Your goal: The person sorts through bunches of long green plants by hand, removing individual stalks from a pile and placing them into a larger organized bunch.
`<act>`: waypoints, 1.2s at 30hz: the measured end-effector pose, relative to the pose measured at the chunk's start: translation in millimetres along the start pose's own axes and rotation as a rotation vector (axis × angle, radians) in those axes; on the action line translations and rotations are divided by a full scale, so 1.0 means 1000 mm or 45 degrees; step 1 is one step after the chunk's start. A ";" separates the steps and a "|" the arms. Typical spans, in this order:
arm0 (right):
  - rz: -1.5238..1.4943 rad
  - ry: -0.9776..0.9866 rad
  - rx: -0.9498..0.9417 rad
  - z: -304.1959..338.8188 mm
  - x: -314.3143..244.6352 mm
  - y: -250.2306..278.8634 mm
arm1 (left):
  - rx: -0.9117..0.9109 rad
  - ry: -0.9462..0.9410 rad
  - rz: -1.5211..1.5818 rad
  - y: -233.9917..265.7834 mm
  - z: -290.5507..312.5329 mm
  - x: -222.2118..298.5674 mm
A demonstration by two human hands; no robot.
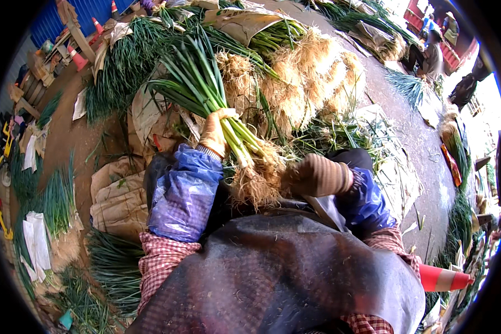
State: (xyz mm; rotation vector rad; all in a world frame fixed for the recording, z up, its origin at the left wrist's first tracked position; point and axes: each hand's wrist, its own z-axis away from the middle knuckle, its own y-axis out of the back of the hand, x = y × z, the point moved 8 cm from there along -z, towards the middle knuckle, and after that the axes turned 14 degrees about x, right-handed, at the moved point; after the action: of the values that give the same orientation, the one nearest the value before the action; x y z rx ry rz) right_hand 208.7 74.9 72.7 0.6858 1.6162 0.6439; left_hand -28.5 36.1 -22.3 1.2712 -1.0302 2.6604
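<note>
Spring onions [209, 92] shade from dark green above the tan left glove [214, 133] to pale green and straw-coloured roots [256, 181] below its grip, beside a brown, striped right glove [320, 175].

Brown paper [118, 192]: no text can be read on it.
White paper [36, 239]: no readable letters or numbers.
Cone [444, 278]: it shows one pale band, no readable label.
Apron [278, 270]: no readable brand.
Blue wall [45, 23]: no sign can be read there.
</note>
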 end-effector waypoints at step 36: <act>-0.660 -0.437 0.659 0.001 0.053 -0.005 | -0.284 0.110 0.083 0.038 0.098 -0.057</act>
State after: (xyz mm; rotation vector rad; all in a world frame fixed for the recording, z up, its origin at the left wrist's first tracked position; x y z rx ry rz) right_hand 203.3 110.6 33.6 0.6605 1.5500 -0.2700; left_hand 65.9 -34.9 -39.0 1.0883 -1.3317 2.5306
